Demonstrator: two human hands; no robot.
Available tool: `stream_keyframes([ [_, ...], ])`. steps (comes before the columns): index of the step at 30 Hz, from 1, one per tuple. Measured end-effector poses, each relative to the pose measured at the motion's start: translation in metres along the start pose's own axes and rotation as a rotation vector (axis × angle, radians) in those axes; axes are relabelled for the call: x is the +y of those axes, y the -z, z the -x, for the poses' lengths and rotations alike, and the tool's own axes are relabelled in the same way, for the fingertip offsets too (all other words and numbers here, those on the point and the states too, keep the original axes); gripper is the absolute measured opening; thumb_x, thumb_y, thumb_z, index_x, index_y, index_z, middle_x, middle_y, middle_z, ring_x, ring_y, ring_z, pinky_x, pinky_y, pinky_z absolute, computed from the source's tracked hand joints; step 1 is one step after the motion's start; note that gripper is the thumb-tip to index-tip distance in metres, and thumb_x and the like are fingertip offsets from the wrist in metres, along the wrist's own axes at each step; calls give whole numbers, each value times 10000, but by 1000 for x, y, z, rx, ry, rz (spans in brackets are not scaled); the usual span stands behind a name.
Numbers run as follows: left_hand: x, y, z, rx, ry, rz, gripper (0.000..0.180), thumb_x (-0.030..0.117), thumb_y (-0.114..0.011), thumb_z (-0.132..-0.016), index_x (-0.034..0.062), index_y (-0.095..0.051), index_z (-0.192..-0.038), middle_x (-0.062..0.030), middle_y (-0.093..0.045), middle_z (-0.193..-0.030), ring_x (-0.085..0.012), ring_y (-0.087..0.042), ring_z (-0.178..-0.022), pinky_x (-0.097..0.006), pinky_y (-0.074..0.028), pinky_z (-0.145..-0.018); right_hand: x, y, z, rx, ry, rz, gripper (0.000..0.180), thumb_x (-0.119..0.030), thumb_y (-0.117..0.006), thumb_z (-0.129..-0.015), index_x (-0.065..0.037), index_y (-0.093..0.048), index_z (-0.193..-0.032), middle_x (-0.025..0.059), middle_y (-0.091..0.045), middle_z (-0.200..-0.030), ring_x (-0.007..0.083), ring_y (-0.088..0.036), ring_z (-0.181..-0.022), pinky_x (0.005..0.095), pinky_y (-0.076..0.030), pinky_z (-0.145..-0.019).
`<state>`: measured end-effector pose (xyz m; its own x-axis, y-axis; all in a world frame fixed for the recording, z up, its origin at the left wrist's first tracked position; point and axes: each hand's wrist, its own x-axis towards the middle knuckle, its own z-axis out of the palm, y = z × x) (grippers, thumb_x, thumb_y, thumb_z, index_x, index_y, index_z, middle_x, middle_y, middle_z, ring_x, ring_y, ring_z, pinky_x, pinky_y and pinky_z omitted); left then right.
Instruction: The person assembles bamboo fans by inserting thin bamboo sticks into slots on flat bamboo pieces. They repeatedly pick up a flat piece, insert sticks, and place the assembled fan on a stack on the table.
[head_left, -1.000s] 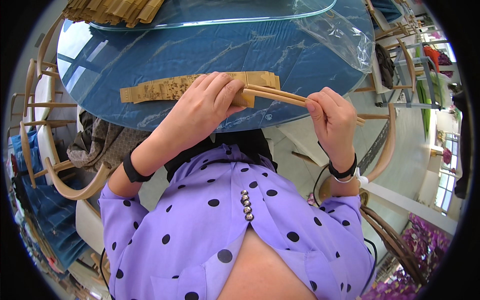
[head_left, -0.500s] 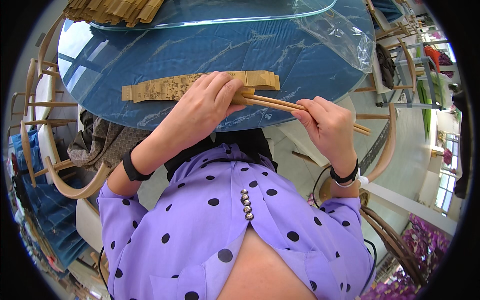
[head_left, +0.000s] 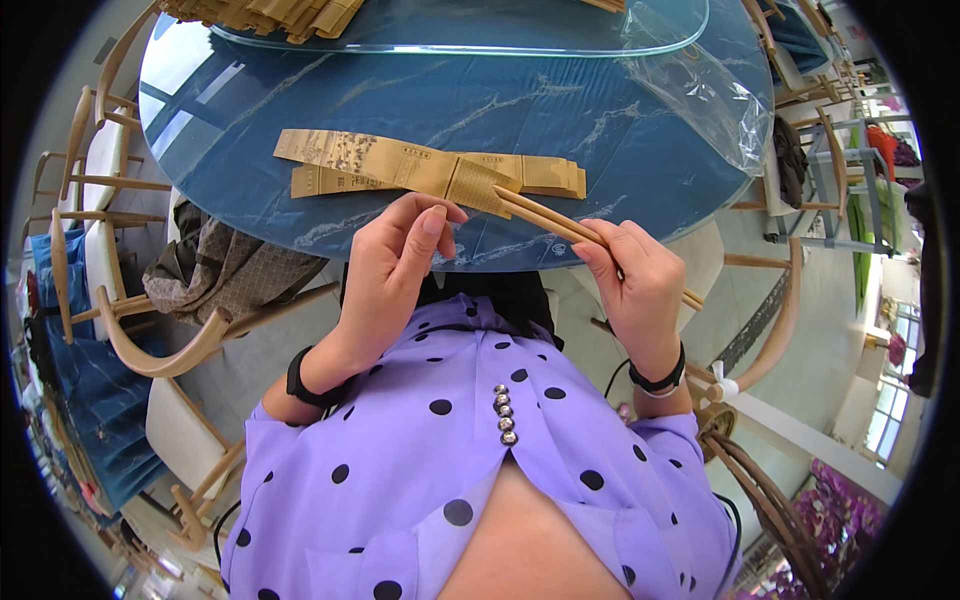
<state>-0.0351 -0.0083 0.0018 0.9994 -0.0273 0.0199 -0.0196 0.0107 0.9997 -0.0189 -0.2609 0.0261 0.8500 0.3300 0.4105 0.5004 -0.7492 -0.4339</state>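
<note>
My right hand (head_left: 640,282) grips a pair of light wooden chopsticks (head_left: 556,221) by their middle, thumb and fingers closed round them. Their far tips rest at the end of a brown printed paper sleeve (head_left: 385,157); whether they are inside it I cannot tell. This sleeve lies slantwise across a small stack of similar flat sleeves (head_left: 552,177) on the blue table. Just below the sleeve, my left hand (head_left: 392,255) is held in the air, fingers loosely curved and thumb apart, with nothing seen in it.
On the glass turntable (head_left: 480,48) at the far left sits a pile of brown paper sleeves (head_left: 275,14). A clear plastic bag (head_left: 715,105) lies at the table's right. Wooden chairs (head_left: 165,350) stand around, one draped with a patterned brown cloth (head_left: 225,270).
My left hand has let go of the paper at the chopstick tips and drawn back toward me. The top sleeve now lies askew on the stack. The chopsticks tilt more steeply.
</note>
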Motion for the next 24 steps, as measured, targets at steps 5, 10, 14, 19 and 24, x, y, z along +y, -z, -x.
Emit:
stream_keyframes([
  [5,-2,-6,-9,168,80,260,334,270,-590,-1075,-13,-699,-934,6,-625,-723,4,-380,-557,-187,-267,-488,-18,-18,0,-15,53,28,286,-259,-775,-898,-11,-710,-1026,74,-544,-697,240,-562,-579,353,-438,-502],
  [10,-2,-10,-9,212,142,362,356,280,-586,-1076,-5,-699,-894,29,-565,-636,4,-364,-522,-197,-255,-467,-26,-24,0,3,70,97,284,-243,-761,-913,-6,-700,-1057,76,-544,-720,245,-565,-589,359,-443,-505],
  [14,-4,-11,-7,143,130,354,392,287,-575,-1081,-3,-686,-843,53,-483,-567,2,-339,-502,-211,-242,-456,-24,-27,1,20,60,100,291,-243,-744,-931,-2,-689,-1085,76,-538,-725,244,-569,-597,359,-447,-511],
  [19,-15,-11,-10,115,51,194,378,262,-557,-1088,-5,-671,-848,15,-575,-661,-3,-354,-501,-210,-248,-444,-26,-24,0,-25,52,107,286,-235,-726,-949,0,-684,-1107,72,-526,-723,240,-565,-602,358,-452,-520],
  [24,-14,-13,-8,84,89,293,344,248,-557,-1088,-12,-671,-893,-14,-653,-760,5,-368,-505,-199,-253,-437,-28,-28,2,-12,70,120,293,-222,-722,-952,4,-680,-1134,69,-527,-730,235,-567,-602,356,-452,-518],
])
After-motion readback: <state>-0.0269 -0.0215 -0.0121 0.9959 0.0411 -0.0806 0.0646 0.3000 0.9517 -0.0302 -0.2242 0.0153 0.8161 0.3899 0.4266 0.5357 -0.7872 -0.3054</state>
